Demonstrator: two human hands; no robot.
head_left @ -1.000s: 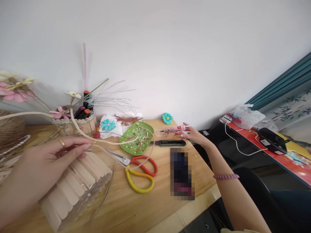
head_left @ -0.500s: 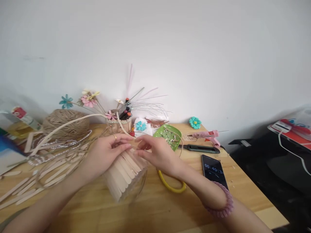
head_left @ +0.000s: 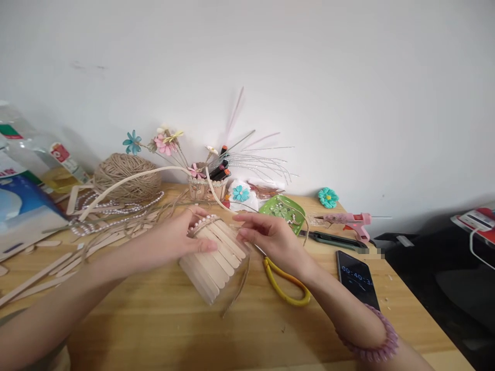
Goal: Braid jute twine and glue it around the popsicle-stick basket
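Note:
A clear jar clad in wooden craft sticks [head_left: 215,260] lies tilted on the wooden table [head_left: 162,330] in front of me. My left hand [head_left: 181,241] grips its upper side, thumb pressed on the sticks beside a row of pearl beads [head_left: 203,222] at the rim. My right hand [head_left: 270,238] pinches a thin rattan strip at the jar's right edge; the strip [head_left: 131,181] arcs away to the left. Yellow-handled scissors [head_left: 286,288] lie just under my right wrist.
A twine ball [head_left: 126,175], pearl strings and loose sticks [head_left: 58,263] lie left. Behind the jar stand a small pot of pens and paper flowers [head_left: 207,180], a green dish [head_left: 282,208], a pink glue gun [head_left: 350,220], a utility knife [head_left: 332,240] and a phone [head_left: 358,278].
My right hand left the glue gun, came to the jar and now pinches the strip. The view swung left. The left hand shifted its grip along the sticks.

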